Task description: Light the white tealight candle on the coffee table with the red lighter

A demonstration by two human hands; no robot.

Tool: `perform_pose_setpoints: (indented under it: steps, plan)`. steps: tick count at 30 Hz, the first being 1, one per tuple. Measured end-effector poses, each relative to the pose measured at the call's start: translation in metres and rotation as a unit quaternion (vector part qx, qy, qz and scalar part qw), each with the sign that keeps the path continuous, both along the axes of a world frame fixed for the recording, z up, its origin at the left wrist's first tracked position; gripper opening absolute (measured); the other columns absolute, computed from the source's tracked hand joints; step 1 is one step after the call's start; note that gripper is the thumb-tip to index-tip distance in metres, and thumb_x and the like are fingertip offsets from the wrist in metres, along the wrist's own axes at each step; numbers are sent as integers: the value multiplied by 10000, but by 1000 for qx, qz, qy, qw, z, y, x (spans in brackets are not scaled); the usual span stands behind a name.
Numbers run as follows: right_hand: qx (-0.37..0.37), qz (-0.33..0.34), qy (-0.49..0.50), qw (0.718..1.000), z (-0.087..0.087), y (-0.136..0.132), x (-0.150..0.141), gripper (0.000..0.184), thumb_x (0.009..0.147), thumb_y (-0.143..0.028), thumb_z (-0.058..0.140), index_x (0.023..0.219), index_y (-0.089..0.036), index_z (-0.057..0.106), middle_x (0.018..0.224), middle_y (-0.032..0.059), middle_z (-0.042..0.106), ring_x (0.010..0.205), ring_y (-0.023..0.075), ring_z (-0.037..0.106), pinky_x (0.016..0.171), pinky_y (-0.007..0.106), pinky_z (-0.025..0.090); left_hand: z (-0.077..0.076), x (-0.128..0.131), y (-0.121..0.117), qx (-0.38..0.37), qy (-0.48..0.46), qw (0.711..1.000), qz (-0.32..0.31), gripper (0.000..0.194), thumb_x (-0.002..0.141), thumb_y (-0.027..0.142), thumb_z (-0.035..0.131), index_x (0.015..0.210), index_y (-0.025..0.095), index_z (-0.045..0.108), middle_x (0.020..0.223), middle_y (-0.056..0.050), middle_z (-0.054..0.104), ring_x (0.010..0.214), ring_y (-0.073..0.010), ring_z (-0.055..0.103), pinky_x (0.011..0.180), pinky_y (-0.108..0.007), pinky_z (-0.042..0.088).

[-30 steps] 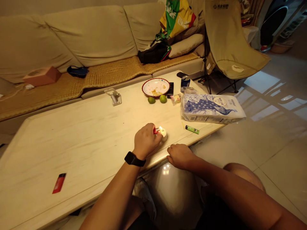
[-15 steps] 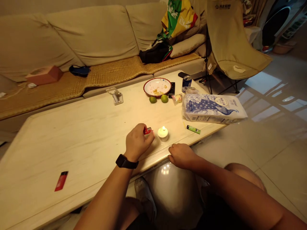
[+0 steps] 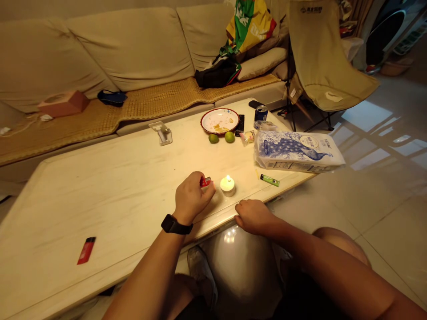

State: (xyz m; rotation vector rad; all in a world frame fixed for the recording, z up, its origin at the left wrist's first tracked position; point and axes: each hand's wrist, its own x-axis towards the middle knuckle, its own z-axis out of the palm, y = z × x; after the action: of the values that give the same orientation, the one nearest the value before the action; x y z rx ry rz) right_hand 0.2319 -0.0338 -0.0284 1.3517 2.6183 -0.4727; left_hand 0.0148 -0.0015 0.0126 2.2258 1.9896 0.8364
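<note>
The left hand [image 3: 191, 198] grips one lighter [image 3: 205, 182] beside one lit candle [image 3: 227, 186].

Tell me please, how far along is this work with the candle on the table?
Done: the small candle is already lit, with a flame on it. In hand: the left hand grips a red lighter beside the candle, with no flame of its own. The right hand rests empty at the table's edge. Left: a second red lighter lies on the table, with no hand near it.
</note>
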Motion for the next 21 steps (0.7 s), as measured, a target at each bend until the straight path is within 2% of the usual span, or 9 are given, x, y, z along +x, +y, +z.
perform_pose_setpoints:
  steps: [21]
  plan:
    - [7, 6, 10, 1000, 2, -1, -1, 310, 935, -352, 486, 1050, -137, 676, 1035, 145, 711, 941, 265, 663, 812, 357, 475, -1, 0, 0, 0, 5, 1000, -12, 209, 873, 434, 525, 860, 227, 498, 749, -3, 588, 661, -169, 544, 624, -307, 389]
